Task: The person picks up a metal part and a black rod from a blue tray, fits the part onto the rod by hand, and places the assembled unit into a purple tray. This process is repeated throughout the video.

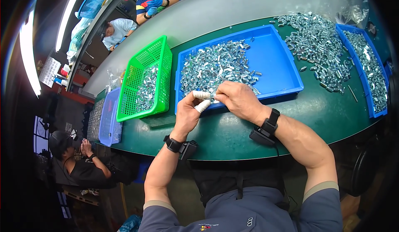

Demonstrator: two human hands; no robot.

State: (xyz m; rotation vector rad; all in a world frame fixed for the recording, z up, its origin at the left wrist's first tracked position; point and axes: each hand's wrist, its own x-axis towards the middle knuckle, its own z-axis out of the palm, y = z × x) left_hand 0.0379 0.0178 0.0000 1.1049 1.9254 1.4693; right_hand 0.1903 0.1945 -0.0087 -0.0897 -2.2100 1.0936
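Both hands meet at the near edge of a shallow blue tray (272, 63), fingertips close together. My left hand (187, 114), with white wraps on its thumb and a finger, pinches a small silvery metal part (213, 99), mostly hidden by the fingers. From the right, my right hand (241, 101) closes its thumb and fingertips on the same part. Just beyond them, a heap of small shiny metal cylinders (216, 65) covers the left and middle of the tray. To the left stands a bright green slotted basket (164, 80) with similar cylinders (146, 88) in it.
More cylinders (318, 45) lie loose on the green tabletop (232, 136) at the right, near a thin metal rod (352, 93). A filled blue bin (378, 114) stands at the far right. A blue-violet basket (110, 122) is left of the green one. Several people work nearby.
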